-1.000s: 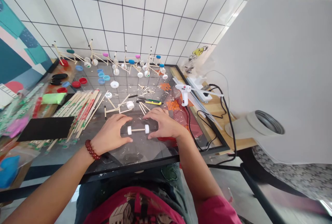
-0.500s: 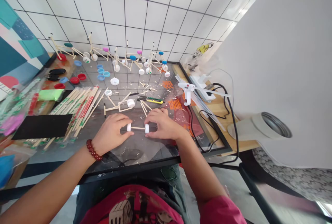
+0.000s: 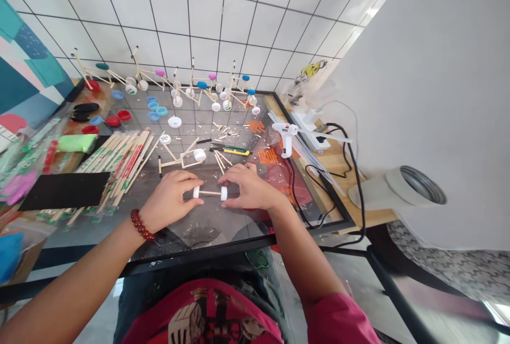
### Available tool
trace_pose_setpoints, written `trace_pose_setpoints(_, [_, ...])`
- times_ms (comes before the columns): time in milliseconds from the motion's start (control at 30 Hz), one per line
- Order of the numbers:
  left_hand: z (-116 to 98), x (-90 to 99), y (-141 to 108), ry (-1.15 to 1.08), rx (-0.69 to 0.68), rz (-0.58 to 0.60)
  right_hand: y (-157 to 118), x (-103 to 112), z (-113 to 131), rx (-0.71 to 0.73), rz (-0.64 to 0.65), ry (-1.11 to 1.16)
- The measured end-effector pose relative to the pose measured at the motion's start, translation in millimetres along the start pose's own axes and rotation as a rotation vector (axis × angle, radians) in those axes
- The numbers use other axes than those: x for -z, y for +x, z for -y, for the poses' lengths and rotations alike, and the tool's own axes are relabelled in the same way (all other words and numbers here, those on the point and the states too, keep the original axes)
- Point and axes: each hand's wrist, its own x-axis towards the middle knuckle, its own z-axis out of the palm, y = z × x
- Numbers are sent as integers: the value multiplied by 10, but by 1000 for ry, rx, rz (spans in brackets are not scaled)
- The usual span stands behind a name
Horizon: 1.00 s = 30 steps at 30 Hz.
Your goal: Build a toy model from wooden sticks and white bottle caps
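- A blue packet (image 3: pixel 11 253) lies at the far left, with a black sheet (image 3: pixel 66 191) and a light green packet (image 3: pixel 76 143) nearer the middle.
- Wrapped wooden sticks (image 3: pixel 119 163) are bundled beside them; red bottle caps (image 3: pixel 112 121) and blue bottle caps (image 3: pixel 153 116) sit behind.
- The left hand (image 3: pixel 167 199), wearing a beaded bracelet (image 3: pixel 141 225), curves thumb and forefinger around one white end cap; whether they pinch it, I cannot tell.
- Beyond it rests a stick frame (image 3: pixel 182 161) with white cap wheels, and stick-built tricycle models (image 3: pixel 202 85) line the tiled wall.
- The wheel axle (image 3: pixel 210 193), a thin stick capped at both ends, lies crosswise between the hands.
- The right hand (image 3: pixel 252 190) curves likewise around the other cap; its contact is equally unclear.
- A yellow utility knife (image 3: pixel 237 152) lies behind that hand.
- Farther right are a white glue gun (image 3: pixel 286 136) and a power strip (image 3: pixel 313 134).
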Motion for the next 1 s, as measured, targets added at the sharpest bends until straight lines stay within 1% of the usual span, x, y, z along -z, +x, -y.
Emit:
trace_pose_setpoints(100, [-15, -10, -2, -1, -24, -35, 4, -53, 42, 70, -73, -16])
trace_pose_setpoints(233, [-30, -24, -10, 36, -73, -73, 36, -184, 117, 137, -155, -59])
trace_pose_setpoints(333, [-30, -23, -14, 51, -89, -55, 60, -249, 153, 150, -168, -85])
trace_pose_setpoints(467, [-34, -6, -19, 55, -100, -20, 74, -257, 175, 159, -173, -94])
trace_pose_setpoints(633, [-46, 8, -25, 43, -109, 15, 84, -261, 194, 148, -149, -71])
trace_pose_setpoints(800, [-41, 3, -19, 56, -53, -40, 31, -175, 127, 131, -116, -7])
trace_pose_setpoints(867, [-43, 15, -12, 68, -31, -51, -6, -104, 78, 94, -81, 0])
trace_pose_setpoints(1000, [-77, 66, 5, 70, 25, -12, -48, -9, 17, -11, -33, -13])
